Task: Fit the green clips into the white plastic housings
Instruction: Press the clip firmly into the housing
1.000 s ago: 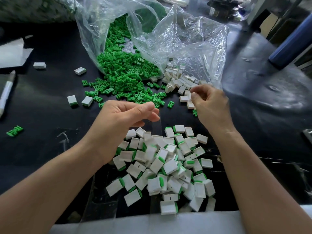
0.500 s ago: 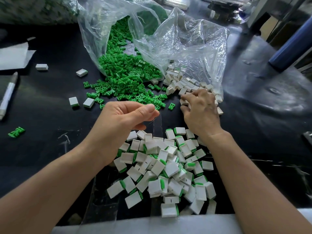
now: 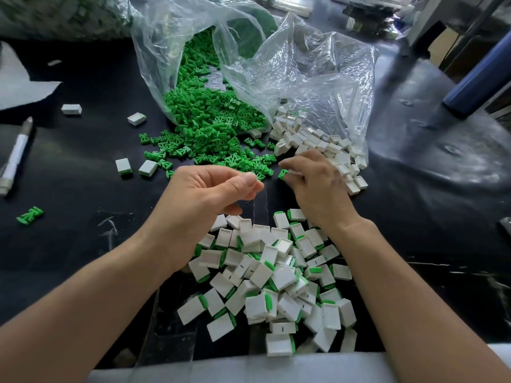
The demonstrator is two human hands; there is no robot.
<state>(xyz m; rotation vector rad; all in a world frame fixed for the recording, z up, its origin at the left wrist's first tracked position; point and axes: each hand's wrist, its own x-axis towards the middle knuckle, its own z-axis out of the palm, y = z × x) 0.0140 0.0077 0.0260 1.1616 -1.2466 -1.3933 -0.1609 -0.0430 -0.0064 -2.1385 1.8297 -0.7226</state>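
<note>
Lying nearest on the black table: heap of white housings with green clips fitted. Hovering just past that heap: left hand, fingers curling, thumb pressing against forefinger, no telling whether anything is pinched. Reaching farther: right hand, fingers bending downward, blurred, grip impossible to tell, fingertips sitting beside a stray green clip, at the edge of the loose white housings. Spilling behind, out of clear plastic bags: mound of green clips.
</note>
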